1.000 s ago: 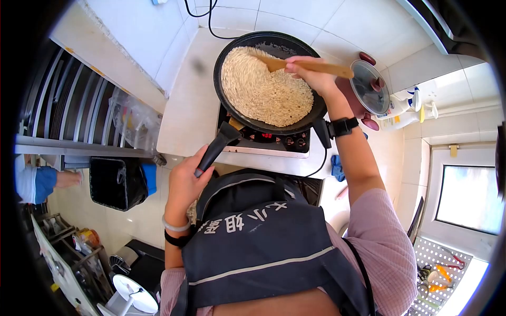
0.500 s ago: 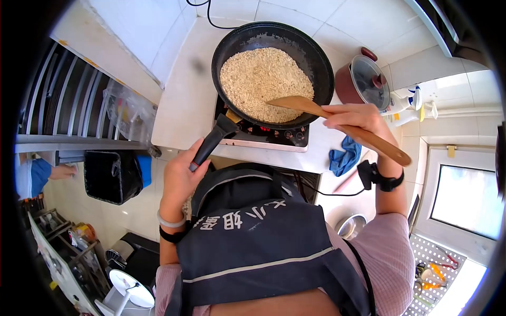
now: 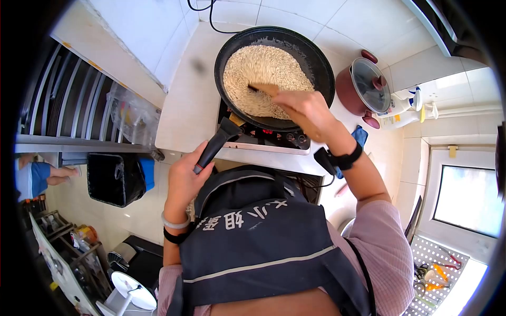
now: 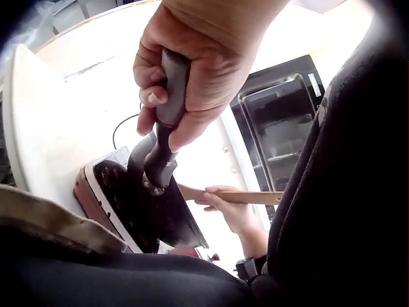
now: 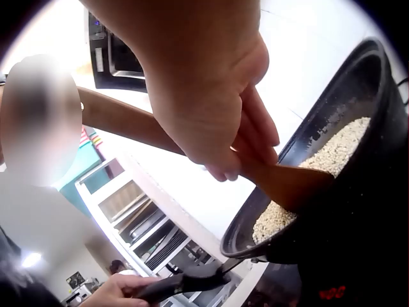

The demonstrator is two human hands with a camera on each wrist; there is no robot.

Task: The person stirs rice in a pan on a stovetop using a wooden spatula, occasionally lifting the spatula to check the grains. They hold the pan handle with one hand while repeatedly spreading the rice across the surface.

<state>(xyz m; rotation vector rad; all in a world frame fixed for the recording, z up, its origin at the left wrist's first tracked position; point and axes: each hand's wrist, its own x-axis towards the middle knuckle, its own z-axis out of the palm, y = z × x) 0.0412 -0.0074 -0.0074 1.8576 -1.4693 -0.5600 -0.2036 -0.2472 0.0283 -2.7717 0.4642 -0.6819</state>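
A black wok sits on an induction cooker, with a heap of pale, oat-like grains inside. My left hand grips the wok's black handle; the left wrist view shows the fingers curled around this handle. Over the wok's near right side, my right hand holds a wooden spatula by its shaft. The spatula's blade dips into the grains near their middle. In the right wrist view, the fingers wrap the spatula above the blade.
To the right of the wok stands a lidded maroon pot, with spray bottles beyond it. A blue cloth lies on the counter. A black-lined bin stands on the floor at left, and another person's legs show at far left.
My right hand swung back toward me and right with the spatula, then returned over the wok, its blade now in the grains. The left hand keeps its grip while the wok shifts slightly.
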